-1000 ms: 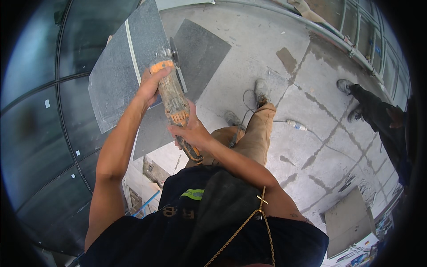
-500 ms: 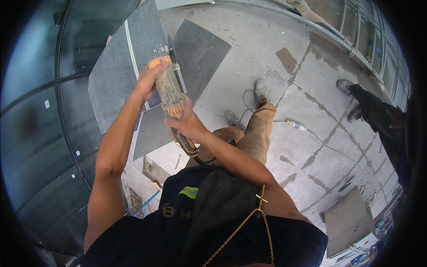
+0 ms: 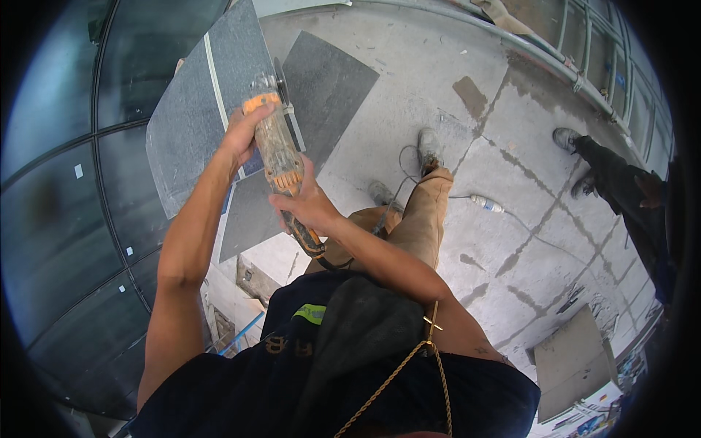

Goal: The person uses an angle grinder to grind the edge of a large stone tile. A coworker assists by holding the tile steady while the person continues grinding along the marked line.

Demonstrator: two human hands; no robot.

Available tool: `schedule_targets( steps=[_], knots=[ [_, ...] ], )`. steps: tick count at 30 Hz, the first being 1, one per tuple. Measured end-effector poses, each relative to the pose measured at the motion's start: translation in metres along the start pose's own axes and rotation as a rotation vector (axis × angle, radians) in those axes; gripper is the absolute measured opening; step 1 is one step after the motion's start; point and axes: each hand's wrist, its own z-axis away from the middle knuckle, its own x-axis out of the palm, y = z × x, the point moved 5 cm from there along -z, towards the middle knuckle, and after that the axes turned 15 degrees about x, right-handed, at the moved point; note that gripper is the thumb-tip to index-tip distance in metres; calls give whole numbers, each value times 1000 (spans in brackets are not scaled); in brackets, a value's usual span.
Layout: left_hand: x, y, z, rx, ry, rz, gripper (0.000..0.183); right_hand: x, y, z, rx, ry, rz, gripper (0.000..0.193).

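Observation:
Both my hands grip a dusty orange angle grinder (image 3: 278, 150). My left hand (image 3: 247, 133) is closed round its front end near the head, thumb across the orange collar. Farther back, my right hand (image 3: 309, 201) wraps the body by the vents. The grinder's disc (image 3: 282, 82) stands edge-on at the right edge of a dark grey slab (image 3: 191, 109), which has a pale strip running along it. Whether the disc touches the slab I cannot tell. Beneath and to the right lies another dark grey slab (image 3: 332, 77).
A cable with a plug connector (image 3: 487, 204) crosses the concrete floor (image 3: 504, 175) beside my boots. Another person's dark-trousered legs (image 3: 621, 186) are at the right. Dark glass panels (image 3: 58, 204) line the left, metal scaffold tubes (image 3: 540, 51) the upper right. A grey board (image 3: 573, 365) lies lower right.
The grinder and both hands hold practically the same place on the slab. Only a very slight shift of the whole view shows.

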Motion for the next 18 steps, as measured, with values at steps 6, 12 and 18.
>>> schedule_targets(
  steps=[6, 12, 18],
  knots=[
    [5, 1, 6, -35, -105, 15, 74, 2, 5, 9, -17, -27, -25, 97],
    [13, 9, 17, 0, -20, 12, 57, 1, 12, 12, -34, -55, -68, 98],
    [10, 4, 15, -3, -25, 60, 60, 0, 11, 10, -14, -41, -32, 100]
  ],
)
